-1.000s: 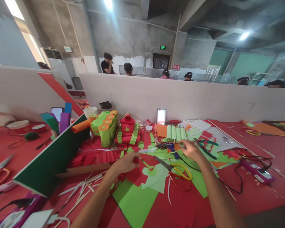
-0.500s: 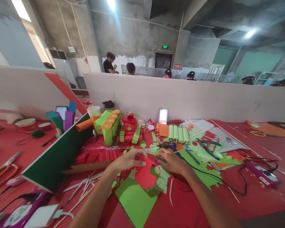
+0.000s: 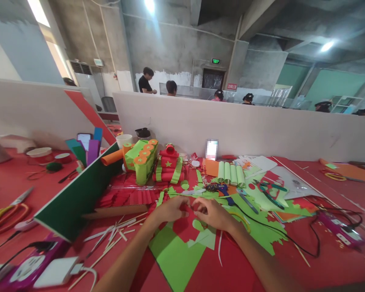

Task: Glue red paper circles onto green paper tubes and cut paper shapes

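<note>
My left hand [image 3: 170, 209] and my right hand [image 3: 212, 213] meet over the middle of the red table, fingertips almost touching. Both pinch the top edge of a red paper sheet [image 3: 185, 227], which lies on light green paper [image 3: 173, 255]. A small green cut-out [image 3: 197, 225] sits on the red sheet just below my right hand. Yellow-handled scissors [image 3: 240, 219] lie partly hidden behind my right hand.
A green-and-orange paper model [image 3: 142, 160] and a red-and-green one [image 3: 168, 166] stand at the back. Rolled green tubes [image 3: 231, 173], pliers [image 3: 269, 190], a green board [image 3: 79, 194], wooden sticks [image 3: 109, 239], glue guns [image 3: 337, 231] with cables, and scissors [image 3: 9, 209] lie around. People stand beyond the partition [image 3: 246, 129].
My right hand came back from the tools at the right to the red paper. Both hands lifted it, then lowered it, and now hold its top edge close together.
</note>
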